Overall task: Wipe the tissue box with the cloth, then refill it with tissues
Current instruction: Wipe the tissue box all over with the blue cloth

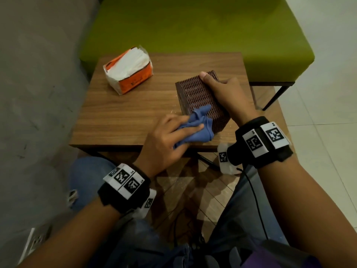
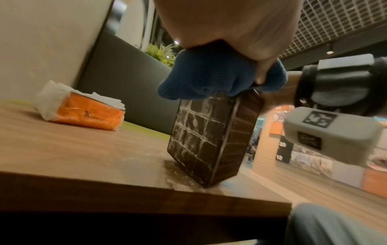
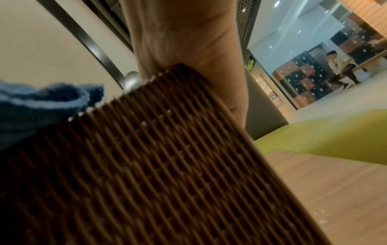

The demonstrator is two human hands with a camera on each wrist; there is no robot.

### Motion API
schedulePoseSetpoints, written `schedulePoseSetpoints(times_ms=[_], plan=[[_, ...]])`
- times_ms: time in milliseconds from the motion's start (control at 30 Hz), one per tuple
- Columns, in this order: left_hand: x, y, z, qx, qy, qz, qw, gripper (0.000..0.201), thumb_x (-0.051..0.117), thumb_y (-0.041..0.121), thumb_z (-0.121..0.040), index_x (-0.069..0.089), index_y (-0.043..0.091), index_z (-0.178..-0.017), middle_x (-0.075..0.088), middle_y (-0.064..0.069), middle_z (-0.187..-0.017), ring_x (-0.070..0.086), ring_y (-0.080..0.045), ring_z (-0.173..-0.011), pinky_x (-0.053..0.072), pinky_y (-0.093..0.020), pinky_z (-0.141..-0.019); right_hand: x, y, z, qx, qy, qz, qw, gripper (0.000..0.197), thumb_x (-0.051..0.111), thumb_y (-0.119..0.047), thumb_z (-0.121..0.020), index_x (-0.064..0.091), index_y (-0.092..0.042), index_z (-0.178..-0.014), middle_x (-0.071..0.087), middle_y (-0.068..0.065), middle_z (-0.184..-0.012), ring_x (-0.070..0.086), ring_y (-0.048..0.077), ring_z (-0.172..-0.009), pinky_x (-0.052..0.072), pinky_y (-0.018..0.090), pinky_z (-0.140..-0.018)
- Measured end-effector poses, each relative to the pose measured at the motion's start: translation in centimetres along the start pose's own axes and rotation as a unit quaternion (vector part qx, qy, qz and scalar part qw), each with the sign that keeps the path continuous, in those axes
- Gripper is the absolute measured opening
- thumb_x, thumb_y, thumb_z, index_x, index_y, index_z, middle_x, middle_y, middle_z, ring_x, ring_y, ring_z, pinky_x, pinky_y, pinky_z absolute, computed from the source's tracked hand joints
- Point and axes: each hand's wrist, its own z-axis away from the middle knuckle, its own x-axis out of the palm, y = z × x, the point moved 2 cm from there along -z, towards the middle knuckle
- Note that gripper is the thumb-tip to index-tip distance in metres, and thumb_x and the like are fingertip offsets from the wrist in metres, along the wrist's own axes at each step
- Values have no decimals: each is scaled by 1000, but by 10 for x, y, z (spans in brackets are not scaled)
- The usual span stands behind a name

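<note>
Tipping on one edge near the tabletop's [image 1: 135,105] front right corner, the tissue box [image 1: 199,97] could slip off: right hand [image 1: 222,89] clasps it, left hand [image 1: 170,140] bunches the cloth [image 1: 195,128].

A small wooden table [image 1: 135,113] with a wood-grain top stands on dark metal legs, its far edge against a green upholstered bench [image 1: 193,26] — the bench also has a dark metal leg [image 1: 274,97] at its right corner. To the left rises a plain grey wall [image 1: 38,74]; the floor [image 1: 328,93] is pale tile. The right wrist view shows a bright hall beyond — recessed ceiling lights [image 3: 277,3], a wall of dark and brown lockers [image 3: 303,77] and a seated person [image 3: 339,66].
</note>
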Motion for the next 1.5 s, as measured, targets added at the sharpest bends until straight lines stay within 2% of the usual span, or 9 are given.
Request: schedulePoseSetpoints(times_ms=[133,267,400,500,633,900,1267,1367,1500], plan=[[-3,-11,-18,-2,21,-2,1000,36,67,12,-81,66,17,-116,64,-7,-107,50,-25,-96,43,-30,-82,-1,6,-2,17,-39,-22,999,40,65,-46,-86,70,-7,-82,73,6,-79,69,7,-61,53,18,-61],[-2,-16,-24,-59,41,44,996,31,70,15,-81,68,16,-112,64,-7,-104,51,-23,-93,40,-24,-82,-5,31,8,-56,-137,-125,981,49,59,-41,-91,59,-8,-127,67,8,-123,63,18,-114,46,37,-103],[-5,-21,-25,-90,54,77,992,29,64,20,-83,67,16,-112,63,-4,-105,50,-15,-95,34,-16,-85,3,65,23,-113,-98,-77,986,75,68,-22,-85,29,-11,-148,52,-11,-129,54,-16,-108,43,3,-85],[-7,-19,-26,-97,55,81,990,29,66,18,-83,66,15,-112,64,-4,-104,51,-15,-95,35,-15,-85,11,81,24,-124,-69,-60,988,99,74,-49,-72,26,-11,-149,46,1,-142,49,-6,-121,42,5,-89],[-17,-26,-37,-101,90,84,987,28,67,13,-83,64,15,-111,61,-2,-103,54,-21,-94,39,-22,-85,14,72,16,-124,-34,-116,985,102,72,-61,-66,34,-10,-146,54,6,-136,56,7,-119,50,17,-89],[-20,-43,-62,-51,93,-33,994,29,66,12,-86,66,10,-114,63,-15,-101,50,-29,-94,42,-35,-82,7,34,-8,-83,-41,-132,987,20,65,-32,-89,69,-14,-96,74,-4,-83,71,7,-81,53,17,-66],[20,-22,-20,59,-80,-32,995,34,61,19,-81,63,18,-115,63,-11,-108,48,-22,-99,44,-32,-76,7,35,-34,-11,-44,-88,995,32,65,-47,-86,70,-16,-80,75,-2,-71,73,12,-69,58,24,-64],[6,-46,-45,-19,-63,-28,997,35,58,18,-82,63,20,-117,62,-13,-111,45,-23,-101,33,-24,-85,12,28,-36,-28,-43,-47,998,34,62,-45,-88,64,-18,-68,68,-9,-56,65,2,-53,49,15,-54],[-1,-73,-70,-132,18,-60,989,31,62,17,-85,66,18,-116,63,-9,-105,49,-26,-97,32,-23,-79,23,20,-38,-41,-48,-4,998,40,61,-51,-87,68,-12,-79,69,-1,-65,66,10,-58,48,24,-56]])
